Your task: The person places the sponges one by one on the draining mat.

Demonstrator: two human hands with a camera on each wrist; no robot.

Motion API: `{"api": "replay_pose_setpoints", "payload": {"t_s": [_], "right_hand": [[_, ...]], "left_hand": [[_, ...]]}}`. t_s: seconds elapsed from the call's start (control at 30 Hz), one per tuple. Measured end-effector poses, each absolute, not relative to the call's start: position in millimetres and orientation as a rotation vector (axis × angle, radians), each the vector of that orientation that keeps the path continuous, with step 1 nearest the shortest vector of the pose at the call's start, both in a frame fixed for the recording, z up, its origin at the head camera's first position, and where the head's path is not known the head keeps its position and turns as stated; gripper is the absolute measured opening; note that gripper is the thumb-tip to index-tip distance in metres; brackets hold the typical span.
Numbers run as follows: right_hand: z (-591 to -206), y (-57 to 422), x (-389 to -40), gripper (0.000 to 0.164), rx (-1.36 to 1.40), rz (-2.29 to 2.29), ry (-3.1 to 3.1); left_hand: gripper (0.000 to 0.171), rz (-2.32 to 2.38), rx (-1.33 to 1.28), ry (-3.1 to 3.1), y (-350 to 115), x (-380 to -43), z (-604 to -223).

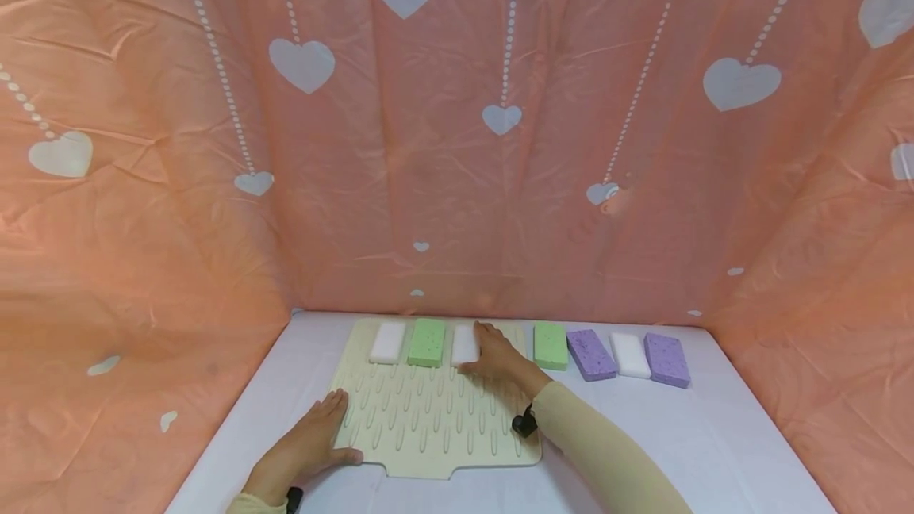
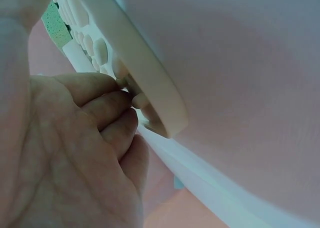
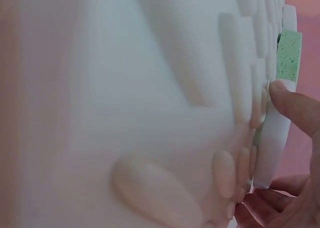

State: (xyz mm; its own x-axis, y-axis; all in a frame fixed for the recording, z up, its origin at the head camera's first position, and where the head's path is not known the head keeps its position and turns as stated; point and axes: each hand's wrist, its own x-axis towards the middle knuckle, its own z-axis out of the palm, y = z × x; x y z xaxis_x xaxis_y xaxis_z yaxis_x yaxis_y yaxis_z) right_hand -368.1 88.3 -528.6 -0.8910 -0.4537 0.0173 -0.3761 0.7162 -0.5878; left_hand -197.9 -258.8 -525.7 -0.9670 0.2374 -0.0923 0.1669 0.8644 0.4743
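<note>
A cream board (image 1: 407, 450) with rows of raised ribs and a front tab lies on the white table. Along its back edge a white sponge (image 1: 388, 342) and a green sponge (image 1: 426, 342) sit side by side. To their right, my right hand (image 1: 500, 357) holds another white sponge (image 1: 464, 344) flat over the board, thumb at one end and fingers at the other, as the right wrist view shows. My left hand (image 1: 307, 441) rests at the board's left front corner, its fingertips right at the edge in the left wrist view, thumb along the front.
Right of the board stand a green sponge (image 1: 550, 346), a slanted purple sponge (image 1: 592, 354), a white sponge (image 1: 630, 355) and another purple sponge (image 1: 667, 360) in a row. A pink-orange curtain (image 1: 457, 205) with white hearts encloses the table's back and sides.
</note>
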Motion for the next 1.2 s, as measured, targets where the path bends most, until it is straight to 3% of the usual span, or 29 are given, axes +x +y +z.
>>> {"api": "replay_pose_setpoints", "payload": {"t_s": [0.43, 0.7, 1.2], "right_hand": [[-541.7, 97.1, -370.8, 0.111, -0.735, -0.894, 2.802], [-526.3, 106.7, -356.3, 0.108, -0.688, -0.795, 2.799], [-518.4, 137.5, -322.0, 0.108, -0.714, -1.017, 2.794]], "left_hand": [[0.118, 0.708, 0.292, 2.871, -256.8, -197.5, -525.8], [0.118, 0.705, 0.29, 2.859, -257.8, -200.4, -526.0], [0.118, 0.667, 0.287, 2.849, -256.3, -201.1, -523.4]]}}
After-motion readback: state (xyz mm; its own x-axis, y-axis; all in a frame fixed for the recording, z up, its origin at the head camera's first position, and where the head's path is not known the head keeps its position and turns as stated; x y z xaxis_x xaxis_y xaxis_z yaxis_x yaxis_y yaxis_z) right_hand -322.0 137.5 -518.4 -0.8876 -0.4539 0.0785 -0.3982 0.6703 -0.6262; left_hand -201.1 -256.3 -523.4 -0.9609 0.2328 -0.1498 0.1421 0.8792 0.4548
